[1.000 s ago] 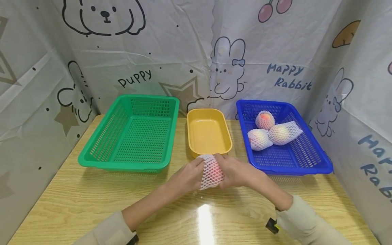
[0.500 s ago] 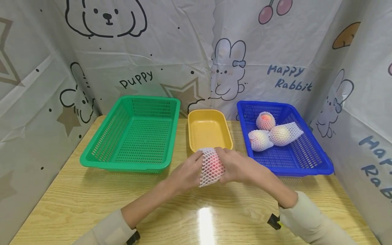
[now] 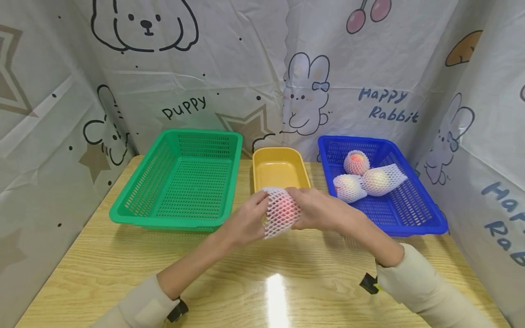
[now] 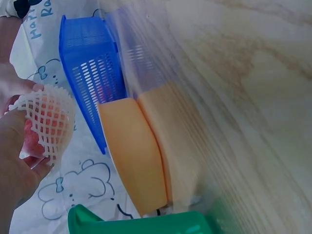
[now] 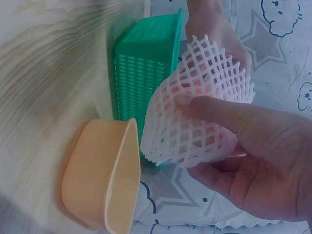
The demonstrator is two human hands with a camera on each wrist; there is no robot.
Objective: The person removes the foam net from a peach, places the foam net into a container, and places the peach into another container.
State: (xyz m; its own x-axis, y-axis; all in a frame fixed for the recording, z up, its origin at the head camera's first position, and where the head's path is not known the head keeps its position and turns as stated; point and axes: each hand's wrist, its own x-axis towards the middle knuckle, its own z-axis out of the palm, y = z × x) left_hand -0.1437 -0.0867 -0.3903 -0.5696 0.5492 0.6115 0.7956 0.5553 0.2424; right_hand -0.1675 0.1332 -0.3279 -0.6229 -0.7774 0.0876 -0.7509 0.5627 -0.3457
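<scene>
1. Head: red-pink fruit in white foam net sleeve, held at yellow tray's near end, partly covering it, seemingly raised off counter. Both hands on it, equally near: left hand left of tray's near end, right hand right of it. Sleeve's long axis roughly crosswise, tilted; jagged edge toward left hand. Green basket left of tray; blue basket, three netted fruits inside, right of tray.
2. Left wrist: left hand curled round fruit, bare red patch showing; fruit apart from tray.
3. Right wrist: right hand half closed, thumb on net, fingers beneath; flared end points away from it. Left fingertips hidden.
</scene>
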